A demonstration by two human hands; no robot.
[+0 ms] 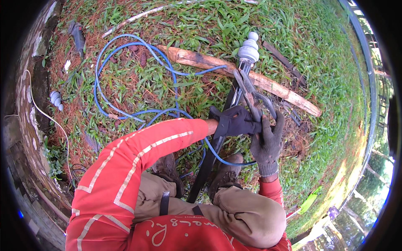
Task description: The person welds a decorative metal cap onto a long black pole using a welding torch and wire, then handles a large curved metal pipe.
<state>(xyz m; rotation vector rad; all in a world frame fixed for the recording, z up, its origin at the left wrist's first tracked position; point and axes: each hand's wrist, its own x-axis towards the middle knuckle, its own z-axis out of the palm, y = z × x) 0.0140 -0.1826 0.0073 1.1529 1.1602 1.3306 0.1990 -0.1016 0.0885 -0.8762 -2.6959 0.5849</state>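
My left hand [236, 121], in a black glove, is closed with its fingertips against my right hand; what they grip is hidden. My right hand [268, 144], in a grey knit glove, is closed around the lower end of a dark plier-like clamp [250, 97]. The clamp's long arms reach up beside a black metal post [202, 180] topped by a grey ball-shaped finial [248, 52]. That post slants between my boots, its far end by a wooden log [276, 88]. A blue cable [99, 83] loops over the grass; one stretch passes behind my right wrist.
An angle grinder [77, 37] lies at the far left, with a second grey finial [56, 100] nearer. A white cord [52, 118] runs along the stone edge [35, 121]. Behind the log is a dark wood strip [285, 62]. Grass and brown needles cover the ground.
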